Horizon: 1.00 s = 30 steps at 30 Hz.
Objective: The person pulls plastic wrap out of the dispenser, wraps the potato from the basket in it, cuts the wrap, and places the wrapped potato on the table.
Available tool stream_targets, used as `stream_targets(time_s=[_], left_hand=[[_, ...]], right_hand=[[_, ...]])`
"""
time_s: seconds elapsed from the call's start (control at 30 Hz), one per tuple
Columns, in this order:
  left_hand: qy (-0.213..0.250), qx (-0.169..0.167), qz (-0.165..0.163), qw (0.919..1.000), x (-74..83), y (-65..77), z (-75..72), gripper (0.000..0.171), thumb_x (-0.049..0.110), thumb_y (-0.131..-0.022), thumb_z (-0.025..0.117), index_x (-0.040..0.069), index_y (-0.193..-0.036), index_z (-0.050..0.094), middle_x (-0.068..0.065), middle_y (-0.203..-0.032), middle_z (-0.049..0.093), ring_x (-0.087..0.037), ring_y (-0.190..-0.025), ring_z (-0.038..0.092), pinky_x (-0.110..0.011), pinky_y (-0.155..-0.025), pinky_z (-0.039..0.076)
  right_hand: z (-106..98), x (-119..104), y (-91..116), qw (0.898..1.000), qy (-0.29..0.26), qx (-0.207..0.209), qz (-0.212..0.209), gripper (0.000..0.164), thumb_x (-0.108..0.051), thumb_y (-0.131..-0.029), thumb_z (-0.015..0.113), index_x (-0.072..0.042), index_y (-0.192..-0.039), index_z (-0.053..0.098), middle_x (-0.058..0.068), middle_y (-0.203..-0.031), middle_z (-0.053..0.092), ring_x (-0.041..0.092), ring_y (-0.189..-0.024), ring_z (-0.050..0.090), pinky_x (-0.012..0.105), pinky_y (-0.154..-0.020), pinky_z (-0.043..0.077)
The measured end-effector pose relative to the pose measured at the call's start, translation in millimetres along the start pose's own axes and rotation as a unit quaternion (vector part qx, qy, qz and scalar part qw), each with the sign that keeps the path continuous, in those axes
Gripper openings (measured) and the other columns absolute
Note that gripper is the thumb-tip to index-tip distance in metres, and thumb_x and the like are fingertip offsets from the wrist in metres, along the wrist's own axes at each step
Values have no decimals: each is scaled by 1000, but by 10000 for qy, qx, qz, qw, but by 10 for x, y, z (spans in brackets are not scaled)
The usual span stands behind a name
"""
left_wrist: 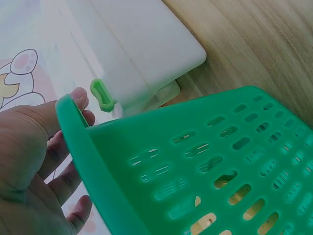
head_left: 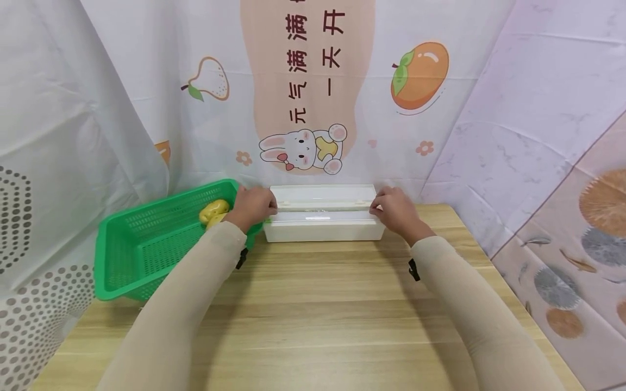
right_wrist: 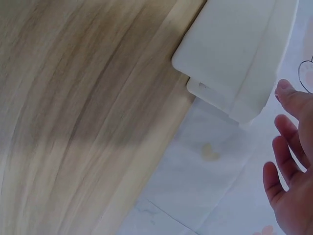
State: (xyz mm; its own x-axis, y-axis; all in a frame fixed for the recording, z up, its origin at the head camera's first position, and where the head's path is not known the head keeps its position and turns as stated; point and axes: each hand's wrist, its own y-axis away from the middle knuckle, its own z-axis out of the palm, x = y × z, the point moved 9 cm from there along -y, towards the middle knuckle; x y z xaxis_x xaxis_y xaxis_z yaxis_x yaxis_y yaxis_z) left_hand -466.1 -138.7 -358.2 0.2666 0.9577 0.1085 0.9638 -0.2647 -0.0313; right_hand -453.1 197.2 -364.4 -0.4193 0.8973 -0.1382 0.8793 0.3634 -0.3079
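1. We are seeing a long, white plastic box point(head_left: 324, 233), lid raised, sitting on the wood-grain table point(head_left: 313, 315) beside a green perforated plastic basket point(head_left: 117, 255).
2. The left hand point(head_left: 254, 205) and right hand point(head_left: 397, 210) are bracketing its ends, outer fingers loosely spreading; we cannot tell whether any tips are pinching.
3. We are judging the box light, stiff and slippery, favouring a two-handed hold on its end walls.

A long white box point(head_left: 324, 232) lies crosswise on the bench point(head_left: 323, 304), lid point(head_left: 323, 192) raised. Its left end bears a green tab point(left_wrist: 101, 95).
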Motion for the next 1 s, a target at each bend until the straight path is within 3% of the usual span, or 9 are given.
stream_targets(time_s=[0.33,0.67,1.0], left_hand=[[-49,269,-104,9996,-65,34,-102,12,31,-97,75,23,-99,83,5,-100,79,-25,-105,66,-59,-102,32],[17,410,2,9992,120,-68,-122,13,34,-97,75,25,-99,83,7,-100,78,-21,-104,65,-55,-102,33],[-50,519,-267,9983,-34,50,-249,14,34,-97,73,24,-97,83,6,-98,77,-21,-100,65,-54,-101,32]], right_hand=[[-100,12,-17,9994,122,166,274,10,-32,-94,78,-24,-96,83,6,-126,62,36,-117,50,57,-91,42],[-254,202,136,9976,49,343,602,7,-30,-92,80,-24,-95,83,6,-125,61,38,-116,48,58,-91,38],[-331,92,38,9971,-216,532,492,11,-32,-94,78,-23,-96,83,8,-126,62,41,-116,49,62,-92,37]])
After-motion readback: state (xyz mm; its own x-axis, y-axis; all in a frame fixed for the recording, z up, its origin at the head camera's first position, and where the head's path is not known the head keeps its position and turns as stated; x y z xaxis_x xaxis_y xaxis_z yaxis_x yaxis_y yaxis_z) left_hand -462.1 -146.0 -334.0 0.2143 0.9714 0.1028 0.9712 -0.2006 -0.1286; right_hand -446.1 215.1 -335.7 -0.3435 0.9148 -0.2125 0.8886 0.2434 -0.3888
